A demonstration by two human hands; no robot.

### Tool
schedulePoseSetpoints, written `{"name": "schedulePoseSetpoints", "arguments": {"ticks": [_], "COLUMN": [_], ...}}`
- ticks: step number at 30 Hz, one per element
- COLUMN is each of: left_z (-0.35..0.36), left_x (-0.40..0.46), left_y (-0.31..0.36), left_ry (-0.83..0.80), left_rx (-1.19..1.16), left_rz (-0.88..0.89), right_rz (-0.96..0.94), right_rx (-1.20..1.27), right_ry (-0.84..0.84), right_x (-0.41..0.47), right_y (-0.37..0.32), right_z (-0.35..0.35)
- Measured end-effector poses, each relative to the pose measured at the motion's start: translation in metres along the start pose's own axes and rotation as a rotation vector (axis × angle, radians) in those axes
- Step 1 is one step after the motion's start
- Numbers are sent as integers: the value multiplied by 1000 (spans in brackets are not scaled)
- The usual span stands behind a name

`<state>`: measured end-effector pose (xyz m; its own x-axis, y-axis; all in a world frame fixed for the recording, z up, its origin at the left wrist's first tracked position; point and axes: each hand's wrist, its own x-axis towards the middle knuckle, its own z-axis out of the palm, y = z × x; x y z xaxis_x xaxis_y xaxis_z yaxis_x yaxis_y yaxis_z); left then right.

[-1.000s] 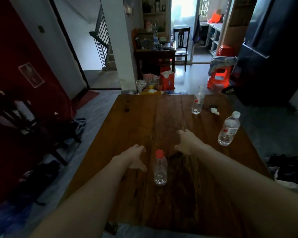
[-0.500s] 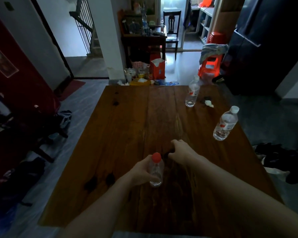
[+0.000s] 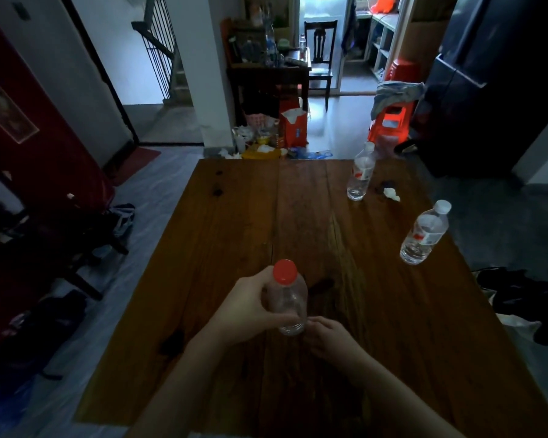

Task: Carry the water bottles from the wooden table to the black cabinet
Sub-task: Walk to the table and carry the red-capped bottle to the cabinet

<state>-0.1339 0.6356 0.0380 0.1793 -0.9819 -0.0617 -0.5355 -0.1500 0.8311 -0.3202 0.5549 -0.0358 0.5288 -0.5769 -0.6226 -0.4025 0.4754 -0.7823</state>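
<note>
Clearly the left hand (image 3: pixel 250 311) grips the red-capped bottle (image 3: pixel 288 298), its base touching the loosely curled, empty right hand (image 3: pixel 331 338).

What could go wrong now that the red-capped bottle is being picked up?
The left hand grips the red-capped bottle from the side, with the right hand near its base; the smooth plastic could slip. Two more bottles remain: the one near the right edge of the wooden table could be knocked off. Clothes and clutter on the floor could trip someone walking to the black cabinet.
</note>
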Motion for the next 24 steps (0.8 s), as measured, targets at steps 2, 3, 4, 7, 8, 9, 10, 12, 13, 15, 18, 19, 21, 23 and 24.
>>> {"name": "schedulePoseSetpoints", "arguments": {"ticks": [2, 3, 4, 7, 8, 9, 10, 12, 13, 15, 18, 19, 21, 23, 24], "left_z": [-6, -9, -12, -20, -22, -24, -27, -31, -33, -36, -43, -46, -54, -60, -64], "left_x": [-7, -10, -12, -17, -18, -18, -19, -19, -20, -21, -22, -23, -26, -30, -32], "left_y": [7, 9, 11, 14, 15, 16, 16, 17, 17, 19, 22, 22, 21, 20, 20], "left_ry": [-2, -7, -7, 13, 19, 25, 31, 35, 33, 32, 54, 62, 83, 107, 121], "left_rx": [13, 20, 23, 33, 34, 35, 43, 61, 63, 73, 88, 88, 80, 65, 59], "left_rz": [42, 58, 72, 97, 102, 109, 117, 132, 136, 139, 142, 142, 138, 136, 137], "right_rz": [36, 61, 90, 149, 159, 165, 172, 175, 172, 166, 156, 152, 140, 128, 124], "right_rx": [218, 325, 429, 610, 637, 653, 662, 662, 655, 643, 629, 623, 595, 569, 556], "right_ry": [-38, -40, -40, -75, -96, -120, -138, -165, -176, -185, -180, -183, -200, -217, -222], "right_x": [-6, -7, -8, -13, -15, -16, -18, -19, -18, -19, -19, -19, -20, -22, -22], "right_y": [2, 3, 4, 2, 2, 2, 1, 0, -2, -6, -16, -19, -23, -27, -29], "right_z": [7, 11, 14, 18, 18, 17, 15, 13, 13, 16, 23, 25, 30, 36, 40]}}
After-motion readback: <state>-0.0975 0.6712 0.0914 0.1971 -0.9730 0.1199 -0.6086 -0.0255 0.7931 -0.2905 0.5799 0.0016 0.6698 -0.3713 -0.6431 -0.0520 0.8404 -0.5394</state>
